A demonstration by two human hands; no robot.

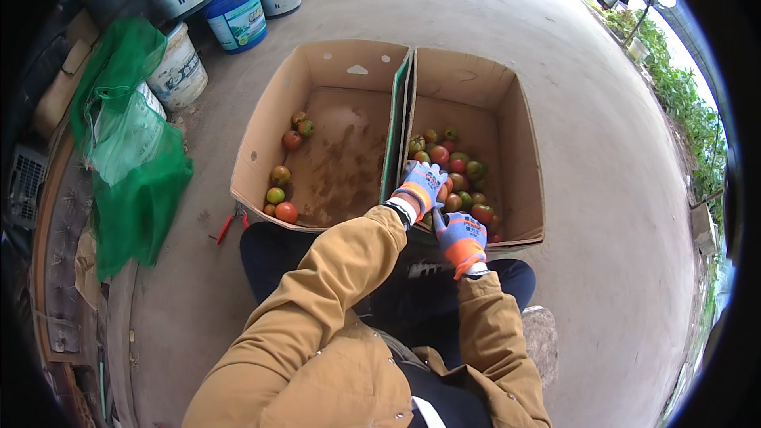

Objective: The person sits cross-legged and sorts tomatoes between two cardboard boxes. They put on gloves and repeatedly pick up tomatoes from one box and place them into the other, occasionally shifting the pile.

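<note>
Two open cardboard boxes stand side by side before my knees. Both my hands wear blue and orange gloves and reach into the near left part of the right box (520,148). My left hand (423,183) extends over the divide, its fingers at the heap of red and green tomatoes (474,170). Just nearer to me, my right hand (462,235) has its thumb raised close to the left hand, and its fingers are mostly hidden. Whether either hand grips a tomato cannot be seen. Inside the left box (351,65), several tomatoes (280,176) lie along the left wall.
Red-handled pruning shears (229,227) lie on the concrete floor (606,190) by my left knee. Green mesh bags (134,190) and a dirty white bucket (178,68) are at the left, with a blue bucket (238,18) farther back. Green plants (678,83) line the right side.
</note>
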